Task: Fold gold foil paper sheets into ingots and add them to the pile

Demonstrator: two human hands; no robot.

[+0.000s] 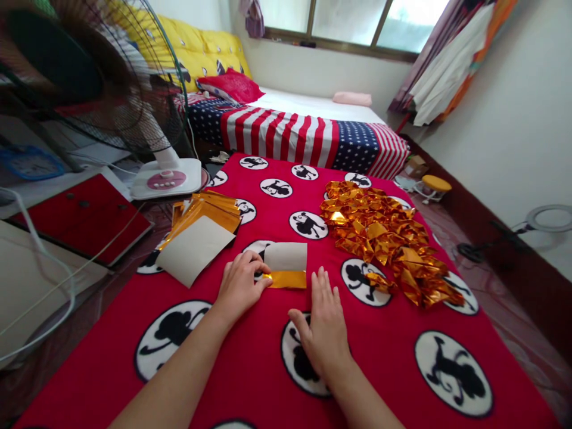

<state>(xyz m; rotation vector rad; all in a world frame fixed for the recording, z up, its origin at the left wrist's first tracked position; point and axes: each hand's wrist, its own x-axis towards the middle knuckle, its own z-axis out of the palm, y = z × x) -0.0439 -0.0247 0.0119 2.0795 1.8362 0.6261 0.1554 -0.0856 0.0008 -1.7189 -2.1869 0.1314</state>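
Underneath, red cloth (257, 357); bed (290, 130) beyond.

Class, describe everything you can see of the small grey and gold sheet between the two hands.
The sheet looks like thin paper: matt pale grey on its far part, with a shiny, foil-like gold band along its near edge, apparently folded over. Roughly rectangular, it lies on the red patterned cloth, partly covering a white circle. The left hand's fingers touch its left end; whether they pinch or press is unclear. The right hand is beside its right edge, seemingly apart.
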